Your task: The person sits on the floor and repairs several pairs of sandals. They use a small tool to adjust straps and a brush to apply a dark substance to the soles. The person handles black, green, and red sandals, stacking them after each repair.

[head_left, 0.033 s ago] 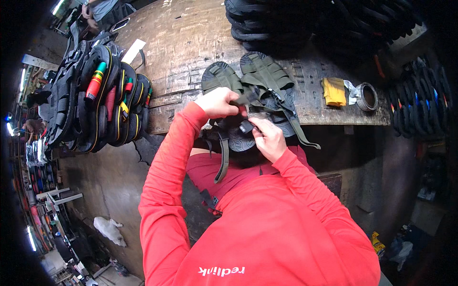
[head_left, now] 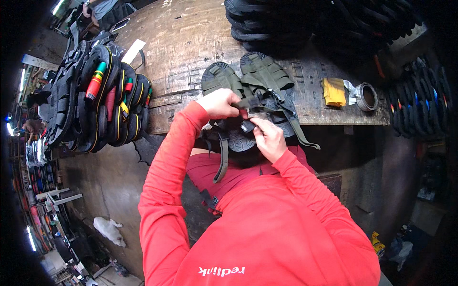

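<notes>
In the head view, two olive-green strap sandals with dark patterned soles [head_left: 262,71] lie at the table's front edge, reaching out above my lap, with loose straps hanging down. My left hand [head_left: 219,105] is closed on an olive strap [head_left: 246,102] near the middle of the pair. My right hand [head_left: 269,140], just below and to the right, pinches a small dark tab with a pale mark [head_left: 247,126]. A small reddish piece [head_left: 243,113] shows between my fingers; I cannot make out what it is.
The worn wooden table [head_left: 171,33] holds stacked sandals [head_left: 83,109] at left, black stacks [head_left: 253,24], a yellow cloth [head_left: 334,93] and a metal tin [head_left: 366,97]. More sandals [head_left: 420,100] are at right. A co-worker [head_left: 98,12] is at top left. A white dog [head_left: 107,229] lies below.
My hands and the small dark tab have shifted very slightly; everything else looks the same.
</notes>
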`<state>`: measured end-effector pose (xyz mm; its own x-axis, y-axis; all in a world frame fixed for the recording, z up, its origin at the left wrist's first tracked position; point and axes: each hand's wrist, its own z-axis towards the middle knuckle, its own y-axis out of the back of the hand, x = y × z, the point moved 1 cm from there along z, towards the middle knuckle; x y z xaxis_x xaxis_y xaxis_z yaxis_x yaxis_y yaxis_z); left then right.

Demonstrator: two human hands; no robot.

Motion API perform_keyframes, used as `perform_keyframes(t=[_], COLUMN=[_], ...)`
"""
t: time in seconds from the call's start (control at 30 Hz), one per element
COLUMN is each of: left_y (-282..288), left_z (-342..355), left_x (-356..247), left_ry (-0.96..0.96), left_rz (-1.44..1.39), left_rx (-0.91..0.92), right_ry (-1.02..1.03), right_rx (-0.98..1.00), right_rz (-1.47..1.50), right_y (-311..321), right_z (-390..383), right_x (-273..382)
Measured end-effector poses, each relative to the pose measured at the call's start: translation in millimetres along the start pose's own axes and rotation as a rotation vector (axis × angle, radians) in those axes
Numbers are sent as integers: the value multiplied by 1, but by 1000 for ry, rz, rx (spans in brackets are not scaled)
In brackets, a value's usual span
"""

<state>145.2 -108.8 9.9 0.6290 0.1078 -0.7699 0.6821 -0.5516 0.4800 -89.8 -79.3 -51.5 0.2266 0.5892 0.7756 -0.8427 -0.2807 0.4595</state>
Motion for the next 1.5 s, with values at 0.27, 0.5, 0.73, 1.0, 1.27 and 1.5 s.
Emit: perform_keyframes(t=[0.27, 0.5, 0.73, 1.0, 1.27, 1.5], left_y=[-10, -10, -5, -18, -4, -13], left_z=[20, 19, 27, 24, 30, 34], left_x=[-13, -13, -15, -4, -14, -10], left_ry=[-19, -46, -152, -124, -165, 8], left_rz=[126, 151, 302, 161, 45, -251], left_rx=[-52, -27, 122, 170, 293, 157], right_ry=[-825, -885, -849, -235, -131, -299], right_rx=[-43, -95, -90, -142, -107, -107], right_rz=[676, 671, 607, 127, -29, 45], right_y=[-1, 3, 10, 19, 0, -4], right_z=[0, 6, 7, 4, 1, -4], right_x=[-1, 1, -3, 22, 18, 9])
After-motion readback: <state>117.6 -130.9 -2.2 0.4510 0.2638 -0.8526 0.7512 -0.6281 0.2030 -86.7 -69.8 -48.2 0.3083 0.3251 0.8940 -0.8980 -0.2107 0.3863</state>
